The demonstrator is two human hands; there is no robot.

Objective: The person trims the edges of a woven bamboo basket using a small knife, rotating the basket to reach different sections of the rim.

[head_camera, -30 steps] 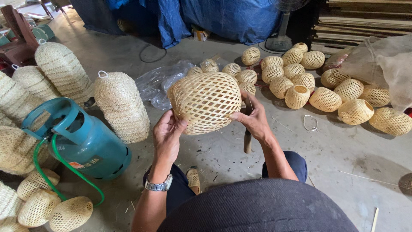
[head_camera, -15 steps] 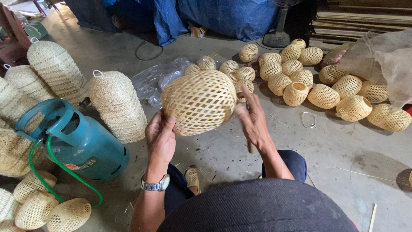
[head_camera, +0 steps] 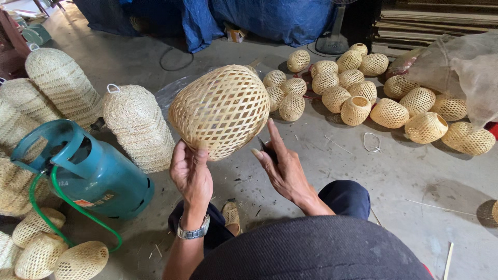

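Note:
My left hand (head_camera: 191, 173) grips the lower rim of a round open-weave bamboo basket (head_camera: 220, 110), thumb on the outside, and holds it up in front of me. My right hand (head_camera: 282, 168) is just to the basket's lower right with its fingers spread and the forefinger pointing up beside the weave, holding nothing that I can see. A dark narrow thing (head_camera: 263, 147) shows just behind those fingers; whether it touches the hand is unclear. A wristwatch (head_camera: 193, 232) is on my left wrist.
A teal gas cylinder (head_camera: 88, 173) with a green hose (head_camera: 72, 205) lies at my left. Stacks of woven shades (head_camera: 137, 127) stand behind it. Several small woven baskets (head_camera: 355, 109) lie at the right, more at bottom left (head_camera: 39, 254). A blue tarp (head_camera: 270, 18) hangs at the back.
The basket has come up closer to me and tilted. My right hand has slid off its side to just below its right edge. My left hand keeps its grip on the rim.

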